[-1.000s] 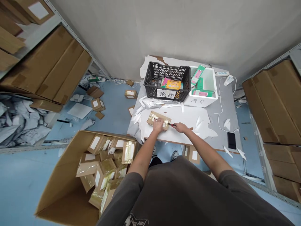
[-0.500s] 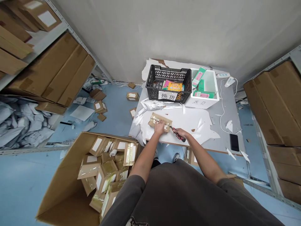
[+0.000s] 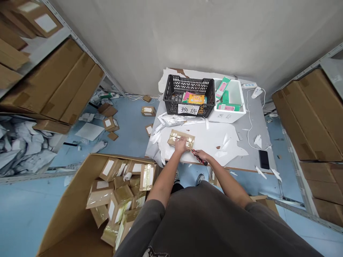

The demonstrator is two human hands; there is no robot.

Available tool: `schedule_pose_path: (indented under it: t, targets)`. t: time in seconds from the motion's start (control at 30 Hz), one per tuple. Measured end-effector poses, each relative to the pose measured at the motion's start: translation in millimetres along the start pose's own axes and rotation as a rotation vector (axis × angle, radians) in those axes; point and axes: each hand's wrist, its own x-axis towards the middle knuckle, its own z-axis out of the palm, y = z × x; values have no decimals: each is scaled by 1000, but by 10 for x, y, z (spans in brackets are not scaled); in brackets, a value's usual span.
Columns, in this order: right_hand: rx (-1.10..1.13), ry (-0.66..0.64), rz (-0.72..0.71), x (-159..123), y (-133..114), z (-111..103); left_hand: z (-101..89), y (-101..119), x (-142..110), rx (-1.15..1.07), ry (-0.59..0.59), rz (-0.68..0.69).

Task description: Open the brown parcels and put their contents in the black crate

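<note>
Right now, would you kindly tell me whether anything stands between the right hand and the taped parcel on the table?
Nothing visible stands in the way. The right hand grips a red-handled cutter, its tip right by the near corner of the taped cardboard parcel, while the left hand rests on that parcel.

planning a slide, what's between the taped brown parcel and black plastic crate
Torn white paper strips lie between the parcel and crate, in the head view.
</note>
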Motion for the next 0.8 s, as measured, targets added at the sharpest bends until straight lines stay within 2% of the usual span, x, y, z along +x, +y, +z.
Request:
schedule_pose_path:
  t: [0.17, 0.27, 0.37, 0.53, 0.7, 0.8]
  targets:
    - [-7, 135, -31, -114, 183, -121, -99, -67, 27, -122, -23, -12]
    - [-62, 252, -71, -189, 236, -213, -154, -39, 116, -60, 17, -10]
    - [-168, 397, -110, -246, 251, -292, -143, 62, 248, 30, 40, 73]
    - [-526, 511, -220, -264, 187, -434, 16, 151, 352, 60, 11, 116]
    - [-784, 508, -334, -179, 15, -522, 226, 5, 248, 8, 123, 164]
    - [-904, 477, -348, -107, -74, -516, 332, -74, 200, -24, 184, 164]
